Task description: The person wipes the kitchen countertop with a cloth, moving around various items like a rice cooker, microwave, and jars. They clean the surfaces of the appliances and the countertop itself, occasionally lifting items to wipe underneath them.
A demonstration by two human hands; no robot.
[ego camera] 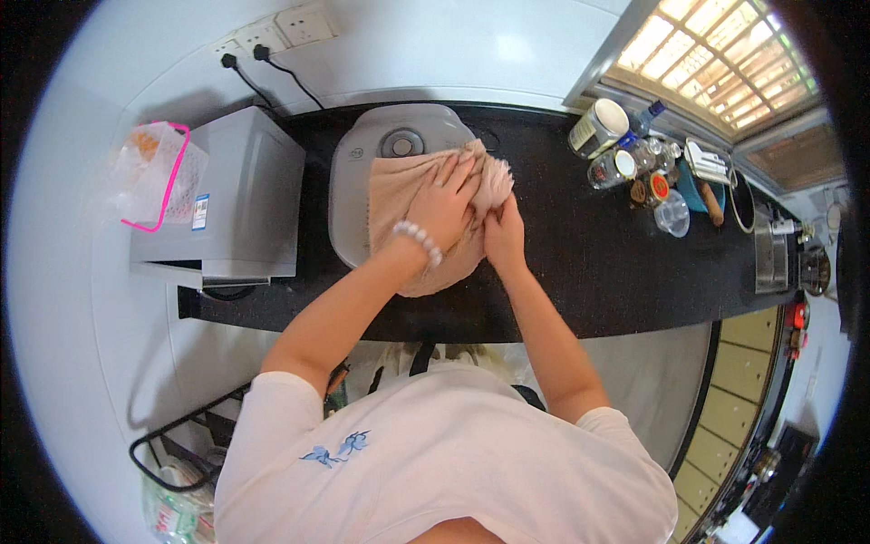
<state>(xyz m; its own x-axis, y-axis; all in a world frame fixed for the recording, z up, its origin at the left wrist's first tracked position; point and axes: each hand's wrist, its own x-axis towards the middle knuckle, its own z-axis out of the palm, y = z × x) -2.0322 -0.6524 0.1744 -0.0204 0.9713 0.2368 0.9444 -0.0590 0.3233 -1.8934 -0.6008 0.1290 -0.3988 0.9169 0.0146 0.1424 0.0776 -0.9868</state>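
A tan cloth (401,197) lies spread over the lower right part of a translucent grey lid (350,204) with a round knob at its far side. My left hand (445,207), with a beaded bracelet at the wrist, rests on the cloth with its fingers spread a little. At the lid's right edge, my right hand (503,234) grips a bunched, frayed part of the same cloth. The front of the cloth hangs down past the lid. What lies under the lid is hidden.
A grey box-shaped appliance (251,183) stands on the left of the dark countertop (564,272), with a pink-rimmed plastic basket (183,170) on top. Jars and bottles (605,170) crowd the back right, near a wooden-handled pan (710,204). Two black plugs (245,58) sit in wall sockets.
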